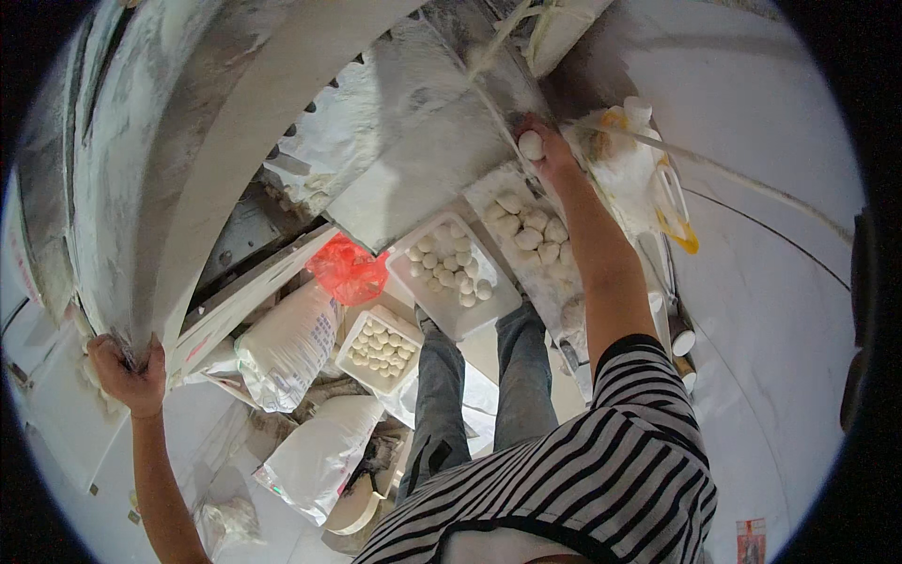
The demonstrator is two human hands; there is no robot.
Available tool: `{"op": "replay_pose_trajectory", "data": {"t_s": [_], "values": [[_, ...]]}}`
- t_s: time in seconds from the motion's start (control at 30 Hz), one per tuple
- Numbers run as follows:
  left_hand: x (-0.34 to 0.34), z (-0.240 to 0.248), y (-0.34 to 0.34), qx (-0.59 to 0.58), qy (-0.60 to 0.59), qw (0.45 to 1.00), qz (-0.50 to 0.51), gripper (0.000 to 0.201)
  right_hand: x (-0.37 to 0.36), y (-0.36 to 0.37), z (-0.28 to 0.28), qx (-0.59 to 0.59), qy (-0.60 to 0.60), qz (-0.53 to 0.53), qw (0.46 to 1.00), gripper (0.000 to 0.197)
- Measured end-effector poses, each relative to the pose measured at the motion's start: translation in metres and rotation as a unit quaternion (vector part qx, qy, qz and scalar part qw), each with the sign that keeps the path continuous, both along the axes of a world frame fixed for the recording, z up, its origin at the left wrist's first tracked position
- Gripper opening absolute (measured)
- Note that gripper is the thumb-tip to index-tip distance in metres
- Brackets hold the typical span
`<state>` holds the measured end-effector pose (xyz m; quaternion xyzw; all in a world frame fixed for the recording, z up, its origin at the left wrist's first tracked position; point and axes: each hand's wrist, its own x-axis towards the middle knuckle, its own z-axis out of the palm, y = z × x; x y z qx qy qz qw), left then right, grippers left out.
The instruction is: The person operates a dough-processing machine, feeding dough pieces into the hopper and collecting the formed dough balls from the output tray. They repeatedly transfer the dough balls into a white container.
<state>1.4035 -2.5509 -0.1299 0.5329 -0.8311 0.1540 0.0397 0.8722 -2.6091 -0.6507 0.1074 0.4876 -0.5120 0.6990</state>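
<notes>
My right hand (552,155) is out at the far right of the floury work surface (423,179). Its fingers are closed on a round white dough ball (531,145). On the left, my left hand (130,374) grips the lower, narrowing end of a long curved, flour-dusted grey-white sheet (178,169); the sheet's exact kind is unclear. Below my right forearm, several rough dough lumps (531,226) lie on a floured board. Beside them, a white tray (449,324) holds several smooth dough balls (458,268).
A second white tray (399,386) of dough balls stands lower, beside my legs. Near it are a red plastic bag (348,271) and two large white sacks (287,348). A clear bag (628,174) with yellow handles lies at the right, and a cord (742,179) crosses there.
</notes>
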Motion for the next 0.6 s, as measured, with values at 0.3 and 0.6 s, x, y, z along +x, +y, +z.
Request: {"op": "replay_pose_trajectory", "data": {"t_s": [0.3,0.6], "values": [[-0.004,-0.007,0.001,-0.020,-0.013,1.000,0.015,0.046,0.010,0.054,0.013,-0.016,0.211,0.300,0.930,0.030],[-0.013,-0.007,0.004,0.047,0.137,0.989,0.042,0.040,0.146,0.125,0.269,-0.190,0.376,0.305,0.854,0.025]]}}
